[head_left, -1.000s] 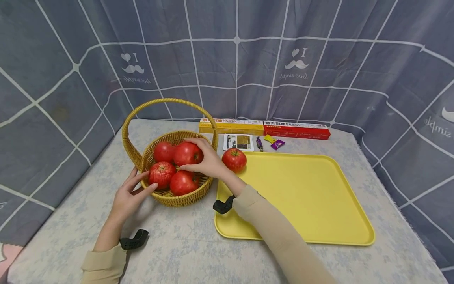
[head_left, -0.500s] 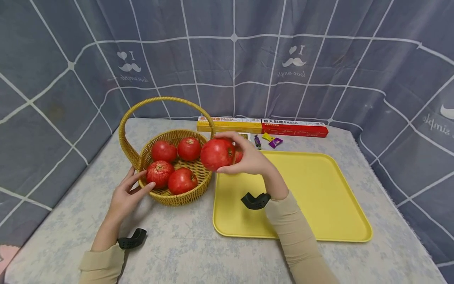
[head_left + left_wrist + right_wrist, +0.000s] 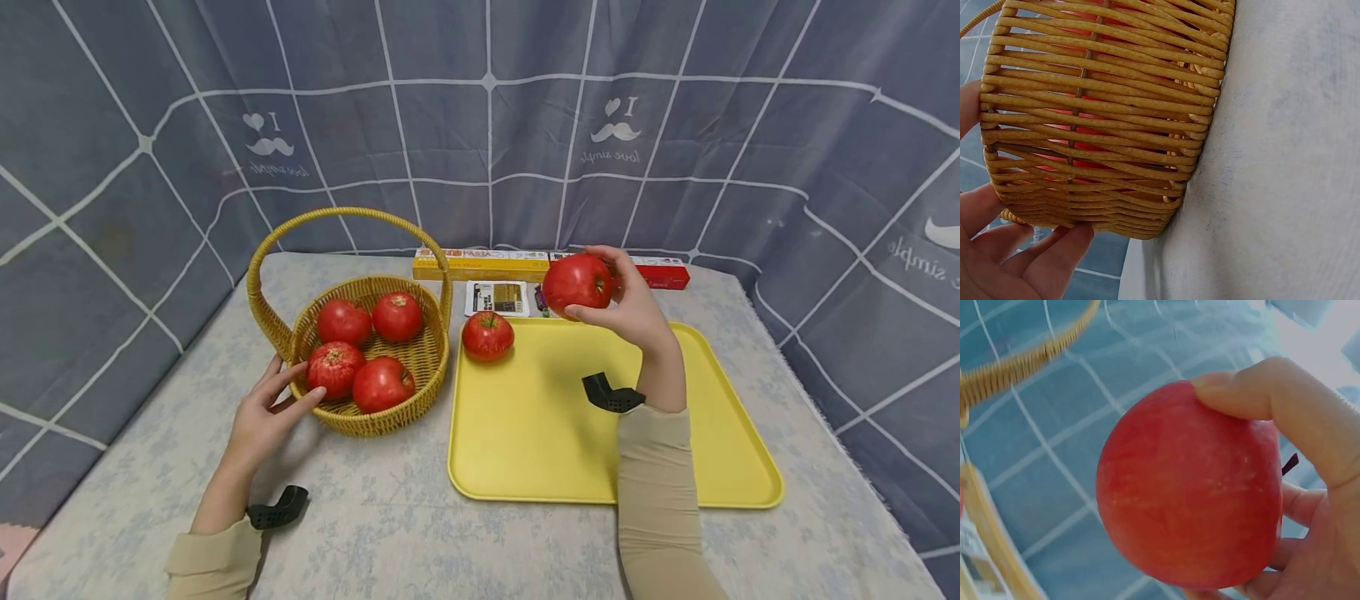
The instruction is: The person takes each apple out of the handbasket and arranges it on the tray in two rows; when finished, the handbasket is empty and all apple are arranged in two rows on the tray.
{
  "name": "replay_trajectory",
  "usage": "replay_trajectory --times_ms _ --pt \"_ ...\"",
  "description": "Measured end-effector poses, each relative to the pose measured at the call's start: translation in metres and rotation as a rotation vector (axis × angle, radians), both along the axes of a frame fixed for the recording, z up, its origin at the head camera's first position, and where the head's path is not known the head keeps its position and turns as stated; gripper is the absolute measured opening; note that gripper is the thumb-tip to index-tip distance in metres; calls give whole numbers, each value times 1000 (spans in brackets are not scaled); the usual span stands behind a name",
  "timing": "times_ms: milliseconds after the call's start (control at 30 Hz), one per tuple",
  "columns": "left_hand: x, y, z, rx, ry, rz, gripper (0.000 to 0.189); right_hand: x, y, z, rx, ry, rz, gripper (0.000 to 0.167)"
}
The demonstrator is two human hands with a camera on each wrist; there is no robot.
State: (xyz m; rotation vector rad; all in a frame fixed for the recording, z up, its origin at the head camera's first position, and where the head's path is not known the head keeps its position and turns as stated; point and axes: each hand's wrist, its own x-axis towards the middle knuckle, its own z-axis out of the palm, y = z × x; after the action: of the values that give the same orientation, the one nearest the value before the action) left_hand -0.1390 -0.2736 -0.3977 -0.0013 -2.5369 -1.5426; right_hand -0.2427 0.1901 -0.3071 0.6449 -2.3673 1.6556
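My right hand (image 3: 639, 310) holds a red apple (image 3: 576, 285) in the air over the far part of the yellow tray (image 3: 536, 454). In the right wrist view, the thumb presses one side of this apple, with fingers curled behind it and its dark stem towards the palm. Another red apple (image 3: 487, 337) rests in the tray's far left corner. Left of the tray stands a wicker basket (image 3: 378, 425) with a tall handle and several red apples inside. My left hand (image 3: 258, 417) grips the basket's near left rim, its fingers against the woven wall (image 3: 1085, 125) in the left wrist view.
Behind the tray lie a yellow pasta box (image 3: 480, 268), a red pasta box (image 3: 663, 276) partly hidden by my right hand, and a flat white packet (image 3: 497, 298). A purple-wrapped candy (image 3: 540, 300) peeks out beside the held apple. A blue checked curtain (image 3: 450, 125) encloses the table.
My right hand has lifted an apple out of the basket and carried it right, over the tray. My left hand has stayed at the basket rim.
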Motion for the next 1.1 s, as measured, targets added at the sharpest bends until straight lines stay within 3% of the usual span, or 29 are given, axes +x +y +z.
replay_trajectory --times_ms 267,467,1100 --pt "0 -2 -2 9 4 -4 58 -18 24 -24 40 -145 -147 74" --pt "0 -1 -2 6 -3 2 59 -32 28 -44 62 -234 -174 80" --pt "0 -1 -1 2 -1 2 58 -52 39 -90 222 -413 -194 82"
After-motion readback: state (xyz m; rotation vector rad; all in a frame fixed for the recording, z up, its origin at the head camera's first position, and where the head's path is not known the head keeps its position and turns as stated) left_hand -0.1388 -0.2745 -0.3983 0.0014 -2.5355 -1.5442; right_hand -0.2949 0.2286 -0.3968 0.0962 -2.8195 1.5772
